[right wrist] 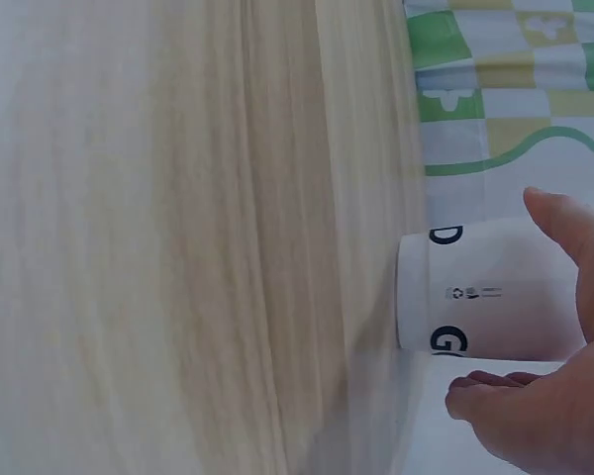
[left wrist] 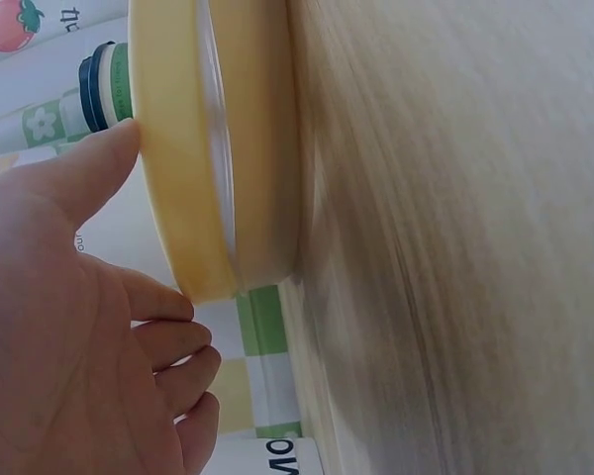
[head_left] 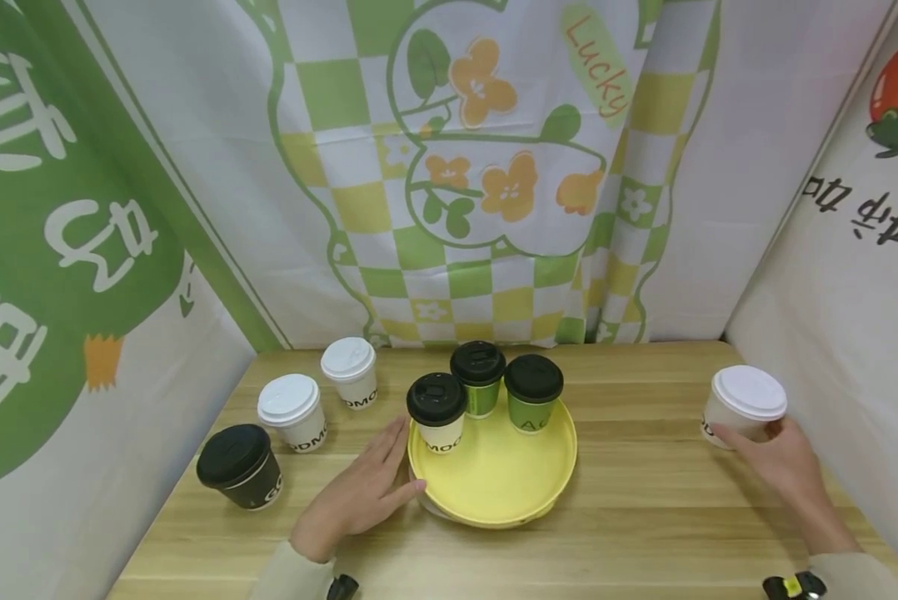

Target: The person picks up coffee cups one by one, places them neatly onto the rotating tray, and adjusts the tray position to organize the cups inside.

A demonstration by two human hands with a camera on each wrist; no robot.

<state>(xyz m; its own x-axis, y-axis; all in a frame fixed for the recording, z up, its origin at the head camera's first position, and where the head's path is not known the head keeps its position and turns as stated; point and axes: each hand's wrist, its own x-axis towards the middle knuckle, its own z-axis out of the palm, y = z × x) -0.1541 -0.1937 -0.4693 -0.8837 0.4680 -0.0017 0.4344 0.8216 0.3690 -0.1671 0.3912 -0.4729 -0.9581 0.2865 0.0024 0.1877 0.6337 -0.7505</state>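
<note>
Left hand (head_left: 362,496) flat against yellow tray (head_left: 494,492), right hand (head_left: 782,458) cupping white-lidded cup (head_left: 744,406)

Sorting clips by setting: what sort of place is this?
Probably a staged tabletop booth, not a real café: printed cloth backdrops wall in a wooden table, which holds lidded paper cups and a yellow tray.

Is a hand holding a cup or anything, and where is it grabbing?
The right hand curls round the side of the white cup. The left hand lies flat against the yellow tray rim, gripping nothing.
</note>
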